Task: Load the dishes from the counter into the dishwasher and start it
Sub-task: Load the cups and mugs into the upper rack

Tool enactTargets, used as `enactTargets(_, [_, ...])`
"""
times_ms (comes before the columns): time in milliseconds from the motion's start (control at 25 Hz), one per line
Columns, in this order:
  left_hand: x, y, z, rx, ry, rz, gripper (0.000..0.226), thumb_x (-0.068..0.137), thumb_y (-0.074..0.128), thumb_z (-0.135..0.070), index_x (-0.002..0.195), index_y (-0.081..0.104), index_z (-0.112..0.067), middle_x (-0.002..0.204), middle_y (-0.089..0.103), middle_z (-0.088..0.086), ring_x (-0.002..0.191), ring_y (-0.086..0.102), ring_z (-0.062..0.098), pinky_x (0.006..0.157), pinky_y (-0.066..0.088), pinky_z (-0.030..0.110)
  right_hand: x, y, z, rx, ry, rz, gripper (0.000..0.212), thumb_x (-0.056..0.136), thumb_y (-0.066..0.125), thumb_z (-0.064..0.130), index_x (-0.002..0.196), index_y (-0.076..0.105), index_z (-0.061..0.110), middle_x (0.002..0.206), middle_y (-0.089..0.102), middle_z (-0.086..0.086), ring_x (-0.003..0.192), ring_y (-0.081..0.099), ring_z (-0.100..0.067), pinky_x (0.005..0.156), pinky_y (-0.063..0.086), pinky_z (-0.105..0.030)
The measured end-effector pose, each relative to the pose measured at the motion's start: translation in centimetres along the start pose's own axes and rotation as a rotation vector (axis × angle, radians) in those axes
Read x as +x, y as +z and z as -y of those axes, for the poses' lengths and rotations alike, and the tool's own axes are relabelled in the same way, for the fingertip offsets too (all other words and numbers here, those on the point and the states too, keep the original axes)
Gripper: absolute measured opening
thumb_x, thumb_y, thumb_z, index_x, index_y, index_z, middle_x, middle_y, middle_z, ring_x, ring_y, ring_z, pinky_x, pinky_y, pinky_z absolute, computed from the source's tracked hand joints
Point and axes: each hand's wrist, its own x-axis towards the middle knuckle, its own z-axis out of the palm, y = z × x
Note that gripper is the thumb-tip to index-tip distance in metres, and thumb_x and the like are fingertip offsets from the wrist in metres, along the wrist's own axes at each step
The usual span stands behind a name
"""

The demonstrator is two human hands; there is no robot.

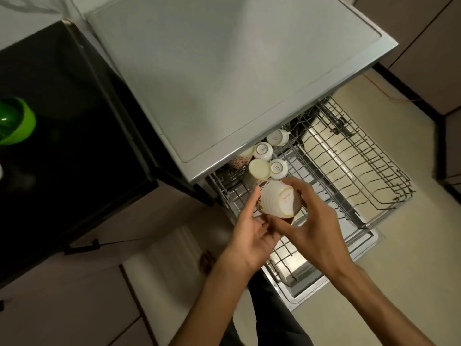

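Observation:
A white ribbed cup (277, 199) with a printed side is held upside down over the dishwasher's pulled-out wire rack (349, 171). My right hand (309, 221) grips it from the right, with fingers curled round its base and rim. My left hand (252, 236) supports it from the left and below, fingers fairly straight against its side. Several upturned white cups (270, 158) stand in the rack's back left corner, just beyond the held cup. The dishwasher (224, 83) is grey, and its top fills the upper middle of the view.
A black countertop (62, 133) lies to the left, with a green bowl (15, 121) at its left edge. The open dishwasher door (294, 290) lies below the rack. Beige floor (399, 270) spreads to the right. Cabinet fronts (74, 308) are at lower left.

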Motion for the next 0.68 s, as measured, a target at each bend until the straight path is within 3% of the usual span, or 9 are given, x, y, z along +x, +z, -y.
enactTargets(120, [5.8,1.9,0.1,-0.015,-0.065,0.024,0.050,0.090,0.062,-0.046,0.108,0.065,0.000,0.105,0.072,0.021,0.098,0.070,0.028,0.092,0.054,0.035,3.4,0.1,-4.9,-0.108,0.055,-0.021,0.073,0.067,0.088,0.021,0.130,0.051,0.023,0.118,0.065,0.004,0.103,0.061,-0.011,0.084,0.045,-0.018])
enactTargets(200, [10.3,3.0,0.2,-0.004,-0.092,0.035,0.047,0.091,0.060,-0.045,0.099,0.064,0.001,0.089,0.074,0.019,0.090,0.069,0.027,0.086,0.055,0.035,6.0,0.3,-8.1,-0.176,0.074,-0.024,0.072,0.068,0.087,0.021,0.130,0.051,0.019,0.118,0.065,-0.001,0.102,0.061,-0.017,0.082,0.045,-0.023])
enactTargets(360, [19.2,4.7,0.6,-0.041,-0.132,0.054,0.045,0.094,0.056,-0.043,0.099,0.061,0.001,0.075,0.072,0.017,0.084,0.066,0.027,0.070,0.057,0.033,11.6,1.0,-14.2,-0.339,0.061,0.007,0.068,0.072,0.083,0.020,0.131,0.050,0.012,0.118,0.063,-0.010,0.101,0.058,-0.024,0.081,0.041,-0.026])
enactTargets(440, [23.3,4.8,0.6,-0.054,-0.135,0.043,0.041,0.095,0.056,-0.039,0.100,0.061,0.001,0.079,0.071,0.019,0.084,0.066,0.026,0.067,0.058,0.031,14.4,1.6,-17.2,-0.407,0.069,0.038,0.071,0.074,0.081,0.019,0.135,0.046,0.013,0.121,0.061,-0.012,0.104,0.058,-0.026,0.082,0.047,-0.031])
enactTargets(520, [26.8,4.7,0.5,-0.043,-0.102,0.039,0.035,0.096,0.056,-0.032,0.102,0.061,0.002,0.091,0.068,0.021,0.087,0.065,0.026,0.076,0.056,0.032,16.8,2.4,-19.9,-0.431,0.088,0.066,0.075,0.075,0.081,0.016,0.140,0.042,0.014,0.125,0.059,-0.013,0.107,0.059,-0.028,0.085,0.054,-0.035])
enactTargets(680, [31.3,4.9,0.4,-0.041,-0.060,0.016,0.033,0.092,0.058,-0.021,0.112,0.059,0.005,0.097,0.062,0.020,0.089,0.061,0.025,0.078,0.053,0.029,20.3,3.6,-22.9,-0.470,0.111,0.092,0.073,0.077,0.078,0.011,0.140,0.042,0.013,0.121,0.060,-0.013,0.101,0.061,-0.026,0.076,0.047,-0.023])
